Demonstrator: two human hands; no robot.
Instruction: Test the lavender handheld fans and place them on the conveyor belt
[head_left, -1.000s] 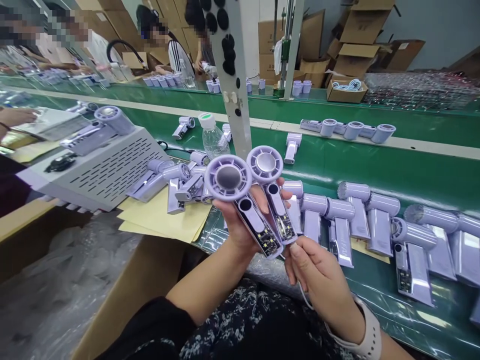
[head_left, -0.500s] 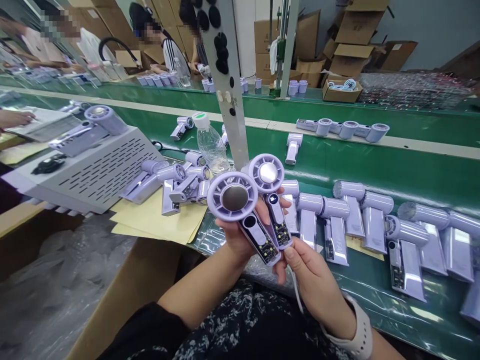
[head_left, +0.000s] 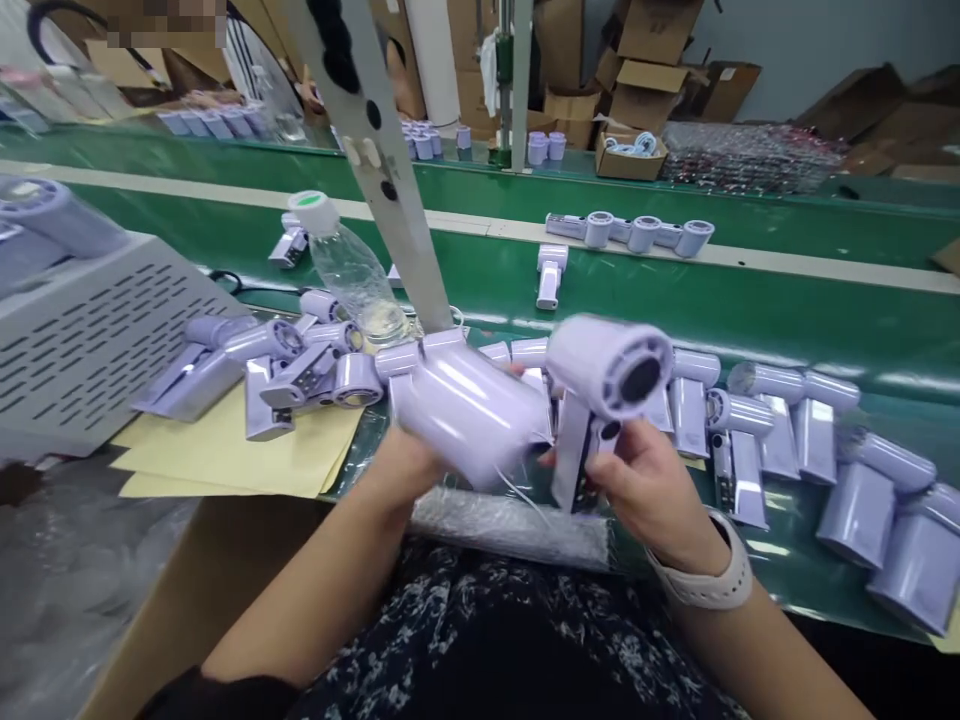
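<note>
In the middle, my left hand [head_left: 415, 462] is closed on a lilac handheld fan [head_left: 469, 410], smeared by motion, its round head tilted across the fingers. Most of those fingers are hidden behind it. My right hand [head_left: 654, 488] grips a second lilac handheld fan [head_left: 600, 365] by its handle, fan head up and the dark round centre facing right. Part of a dark circuit strip shows along that handle. A thin white cable [head_left: 517, 490] hangs between the two fans. Below them lies a bundle of clear plastic wrap [head_left: 517, 530] at the table edge.
More lilac fans [head_left: 757, 420] stand along the right of the green table [head_left: 847, 325]. Others lie on yellow paper [head_left: 247, 465] at left, beside a slotted grey box [head_left: 112, 340]. A plastic bottle [head_left: 349, 270] leans near a metal post [head_left: 405, 230]. Co-workers are behind.
The two fans, held close together before with their circuit sides facing me, are now apart and turned. My right hand has come up holding one; the view has swung right.
</note>
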